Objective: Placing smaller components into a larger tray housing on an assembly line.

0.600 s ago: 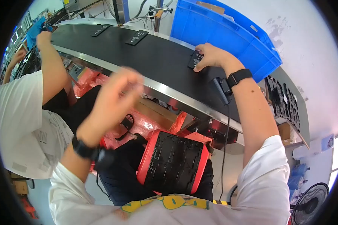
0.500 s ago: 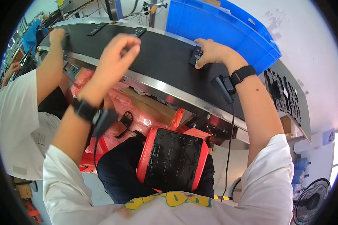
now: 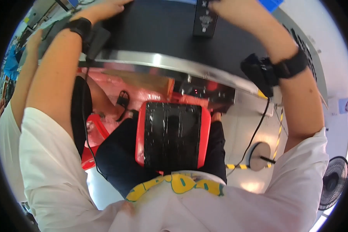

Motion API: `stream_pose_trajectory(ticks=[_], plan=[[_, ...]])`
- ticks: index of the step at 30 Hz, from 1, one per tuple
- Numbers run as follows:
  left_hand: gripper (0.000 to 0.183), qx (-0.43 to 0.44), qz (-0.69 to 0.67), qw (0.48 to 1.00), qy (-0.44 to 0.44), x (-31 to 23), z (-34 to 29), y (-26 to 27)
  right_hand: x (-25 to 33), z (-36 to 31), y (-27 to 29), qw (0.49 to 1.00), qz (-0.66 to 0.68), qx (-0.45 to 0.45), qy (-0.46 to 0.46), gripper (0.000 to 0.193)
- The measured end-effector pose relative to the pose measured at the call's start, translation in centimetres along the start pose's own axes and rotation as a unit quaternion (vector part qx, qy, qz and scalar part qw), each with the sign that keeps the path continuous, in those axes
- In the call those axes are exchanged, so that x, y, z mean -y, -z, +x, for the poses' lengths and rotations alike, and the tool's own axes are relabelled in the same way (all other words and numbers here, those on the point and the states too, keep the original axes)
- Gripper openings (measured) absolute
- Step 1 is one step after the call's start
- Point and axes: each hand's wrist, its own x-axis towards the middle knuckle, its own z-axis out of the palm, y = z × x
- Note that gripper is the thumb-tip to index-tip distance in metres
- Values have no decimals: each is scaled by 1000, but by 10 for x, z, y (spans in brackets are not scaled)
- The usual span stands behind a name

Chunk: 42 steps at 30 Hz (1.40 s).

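My left hand (image 3: 100, 8) lies flat on the black conveyor belt (image 3: 158, 33) at the top edge, with nothing seen in it. My right hand (image 3: 230, 5) touches the top of a black rectangular device (image 3: 205, 17) that lies on the belt; the picture's rim cuts off its fingers. Both wrists wear black bands, each with a small black box and cable. A red tray (image 3: 139, 135) with a black insert rests on my lap below the belt's steel edge (image 3: 162, 63).
Another person in a white shirt (image 3: 4, 147) sits at my left, one arm (image 3: 25, 77) reaching up to the belt. Red crates (image 3: 92, 131) stand under the conveyor. At the right are a round floor base (image 3: 259, 154), yellow-black floor tape (image 3: 278, 131) and a fan (image 3: 334, 181).
My head has tipped down, so the belt slid to the top of the view. My left hand moved from mid-air onto the belt. My right hand stays at the black device.
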Motion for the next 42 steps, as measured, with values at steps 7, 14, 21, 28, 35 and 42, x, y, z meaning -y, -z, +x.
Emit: stream_pose_trajectory(ticks=[7,14,21,28,35,42], plan=[[58,-45,9,985,168,-91,-1,9,87,-117,46,968,235,-79,39,20],[43,-314,-33,936,156,-121,-13,-14,134,-201,-114,824,507,91,-236,24],[12,-424,-225,874,78,-158,-46,-4,140,-217,-211,872,433,70,-216,29],[33,-248,-390,884,73,-215,-119,3,131,-220,-208,798,494,106,-329,36],[19,-169,-430,884,75,-252,-158,-124,132,-236,-221,792,497,194,-298,40],[21,-136,-410,898,87,-248,-149,-259,147,-248,-199,916,327,83,-218,37]])
